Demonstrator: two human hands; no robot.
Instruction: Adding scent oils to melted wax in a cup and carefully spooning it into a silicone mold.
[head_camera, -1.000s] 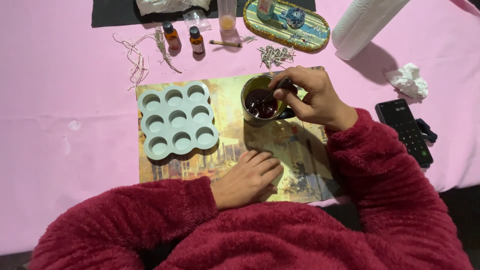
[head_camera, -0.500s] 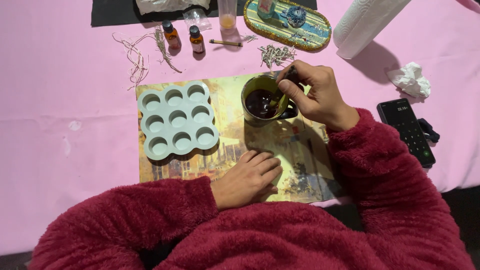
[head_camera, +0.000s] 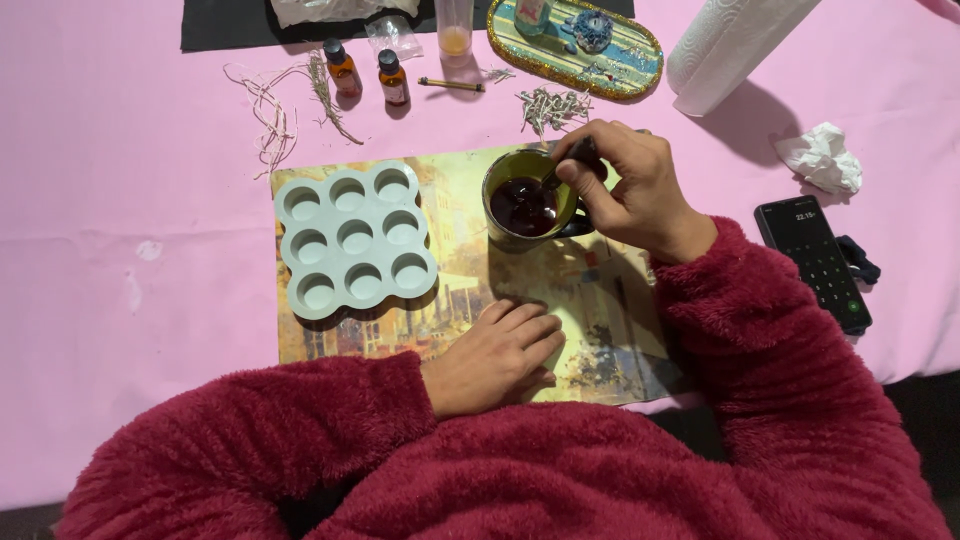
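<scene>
1. Right hand (head_camera: 632, 190), centre frame, pinches a stirrer (head_camera: 553, 180) dipped into the green cup (head_camera: 525, 205) of dark liquid.
2. Left hand (head_camera: 495, 355) lies flat, fingers together, on the mat (head_camera: 600, 300) below.
3. Pale mould tray (head_camera: 355, 240) sits left.

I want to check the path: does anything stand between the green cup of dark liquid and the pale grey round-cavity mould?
Nothing visible does. The green cup of dark liquid and the pale grey mould stand side by side on the printed mat, only bare mat between them.
</scene>
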